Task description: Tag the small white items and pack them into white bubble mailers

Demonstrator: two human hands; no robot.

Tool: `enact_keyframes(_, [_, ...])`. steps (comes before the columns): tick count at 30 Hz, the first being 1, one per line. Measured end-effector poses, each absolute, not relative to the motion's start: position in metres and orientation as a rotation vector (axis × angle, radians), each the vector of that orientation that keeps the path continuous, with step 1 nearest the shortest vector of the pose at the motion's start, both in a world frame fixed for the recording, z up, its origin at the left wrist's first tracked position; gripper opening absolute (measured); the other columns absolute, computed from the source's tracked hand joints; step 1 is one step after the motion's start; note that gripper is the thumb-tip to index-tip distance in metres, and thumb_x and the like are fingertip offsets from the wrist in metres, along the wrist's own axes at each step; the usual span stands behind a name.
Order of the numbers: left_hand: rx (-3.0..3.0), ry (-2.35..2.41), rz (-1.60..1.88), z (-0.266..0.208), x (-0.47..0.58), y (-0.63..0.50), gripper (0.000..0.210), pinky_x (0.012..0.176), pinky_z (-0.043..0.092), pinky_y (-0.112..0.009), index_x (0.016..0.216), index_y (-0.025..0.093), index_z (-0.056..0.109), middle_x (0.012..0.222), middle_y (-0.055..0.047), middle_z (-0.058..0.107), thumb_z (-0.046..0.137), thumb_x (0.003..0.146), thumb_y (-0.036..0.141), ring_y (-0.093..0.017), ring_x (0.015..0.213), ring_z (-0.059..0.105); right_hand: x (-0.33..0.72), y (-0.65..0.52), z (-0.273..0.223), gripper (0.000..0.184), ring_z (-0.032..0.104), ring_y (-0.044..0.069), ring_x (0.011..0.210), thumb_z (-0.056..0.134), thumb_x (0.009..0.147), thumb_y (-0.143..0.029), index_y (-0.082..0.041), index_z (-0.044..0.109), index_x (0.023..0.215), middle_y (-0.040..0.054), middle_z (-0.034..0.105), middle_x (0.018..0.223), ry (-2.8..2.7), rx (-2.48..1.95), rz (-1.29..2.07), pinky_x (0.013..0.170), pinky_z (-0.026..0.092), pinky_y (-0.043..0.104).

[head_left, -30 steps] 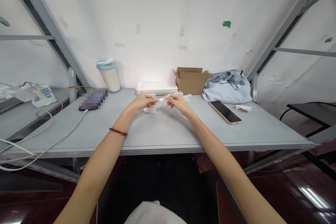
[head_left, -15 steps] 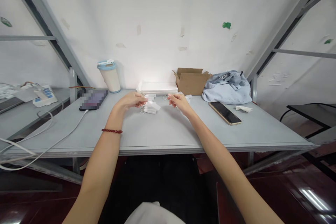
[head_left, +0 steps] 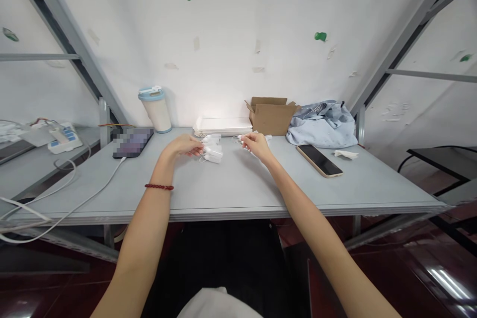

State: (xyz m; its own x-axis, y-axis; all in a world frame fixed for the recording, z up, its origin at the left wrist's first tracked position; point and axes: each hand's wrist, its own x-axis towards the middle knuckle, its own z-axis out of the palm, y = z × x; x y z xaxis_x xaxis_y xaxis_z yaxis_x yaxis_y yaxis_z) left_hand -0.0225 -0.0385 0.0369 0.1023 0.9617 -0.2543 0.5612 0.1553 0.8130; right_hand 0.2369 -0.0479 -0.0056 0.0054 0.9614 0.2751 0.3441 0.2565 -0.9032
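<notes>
Several small white tags with thin string loops lie in a stack on the grey table, left of its middle. My left hand is at the looped ends of these tags, thumb and fingers pinched together on one tag's end. Across a gap, my right hand has thumb and forefinger pinched on a looped white tag; a thin loop sticks out to the left of the fingertips. More white tags lie behind and beside my right hand, partly hidden by it.
Flat white packs and an open cardboard box stand against the wall. Right of them are a light-blue cloth, a phone and crumpled tissue. A lidded cup and a cabled dark device are left.
The tag at my left fingers, tilted before, now lies in line with the stack. My left hand has drawn slightly left. My right hand has barely moved.
</notes>
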Motion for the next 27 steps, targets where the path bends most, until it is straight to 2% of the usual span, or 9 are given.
enact_keyframes(3, [1.454,1.652,0.626,0.035,-0.022,-0.036,0.020,0.062,0.045,-0.027,0.056,0.015,0.065,0.067,-0.008,0.069,0.074,0.071,0.025,-0.017,0.064,0.062,0.238,-0.048,-0.004,0.026,0.047,0.012,0.055,0.055,0.080,-0.037,-0.018,0.059,0.063,0.0007,0.062,0.060,-1.563,-1.315,0.712,0.056,0.037,0.026])
enact_keyframes(6, [1.424,1.741,0.707,0.031,-0.022,-0.031,0.023,0.061,0.045,-0.028,0.052,0.015,0.063,0.061,-0.009,0.067,0.071,0.073,0.019,-0.017,0.059,0.061,0.242,-0.047,-0.002,0.018,0.054,0.014,0.061,0.056,0.079,-0.026,-0.019,0.060,0.064,0.0014,0.065,0.063,-1.637,-1.415,0.574,0.061,0.039,0.026])
enact_keyframes(9, [1.434,1.781,0.850,0.028,-0.022,-0.026,0.026,0.056,0.044,-0.026,0.047,0.016,0.060,0.054,-0.006,0.063,0.068,0.072,0.015,-0.016,0.053,0.058,0.247,-0.047,0.000,0.013,0.060,0.017,0.073,0.059,0.079,-0.017,-0.018,0.064,0.067,0.0041,0.070,0.075,-1.739,-1.544,0.382,0.066,0.039,0.026])
enact_keyframes(12, [1.470,1.768,1.006,0.024,-0.020,-0.024,0.026,0.051,0.042,-0.025,0.045,0.017,0.058,0.048,-0.003,0.060,0.066,0.069,0.016,-0.015,0.048,0.056,0.251,-0.049,0.001,0.010,0.061,0.019,0.083,0.061,0.081,-0.015,-0.018,0.070,0.081,0.0076,0.073,0.088,-1.836,-1.690,0.272,0.066,0.037,0.027])
enact_keyframes(16, [1.542,1.725,1.108,0.020,-0.011,-0.025,0.024,0.049,0.042,-0.024,0.047,0.017,0.058,0.048,-0.002,0.059,0.063,0.070,0.020,-0.015,0.048,0.055,0.254,-0.054,0.004,0.019,0.062,0.022,0.090,0.065,0.081,-0.016,-0.017,0.071,0.098,0.0104,0.073,0.098,-1.961,-1.820,0.249,0.064,0.034,0.028])
enact_keyframes(20, [1.616,1.680,1.165,0.016,-0.005,-0.025,0.021,0.051,0.043,-0.024,0.051,0.016,0.061,0.053,-0.003,0.062,0.061,0.071,0.023,-0.013,0.049,0.055,0.254,-0.055,0.003,0.028,0.063,0.023,0.090,0.069,0.077,-0.016,-0.015,0.071,0.105,0.0127,0.072,0.099,-2.012,-1.901,0.234,0.063,0.034,0.028])
enact_keyframes(23, [1.648,1.629,1.195,0.014,0.000,-0.026,0.019,0.052,0.043,-0.024,0.054,0.016,0.062,0.055,-0.003,0.063,0.061,0.071,0.024,-0.013,0.048,0.055,0.254,-0.054,0.000,0.027,0.062,0.023,0.084,0.073,0.071,-0.016,-0.016,0.072,0.098,0.0124,0.072,0.095,-2.019,-1.902,0.260,0.061,0.034,0.028])
enact_keyframes(27, [1.637,1.532,1.172,0.017,0.012,-0.034,0.021,0.050,0.041,-0.024,0.055,0.016,0.062,0.057,-0.003,0.063,0.062,0.072,0.028,-0.012,0.049,0.053,0.252,-0.052,-0.004,0.008,0.057,0.019,0.070,0.072,0.061,-0.012,-0.017,0.068,0.065,0.0062,0.068,0.072,-1.966,-1.707,0.420,0.059,0.033,0.027])
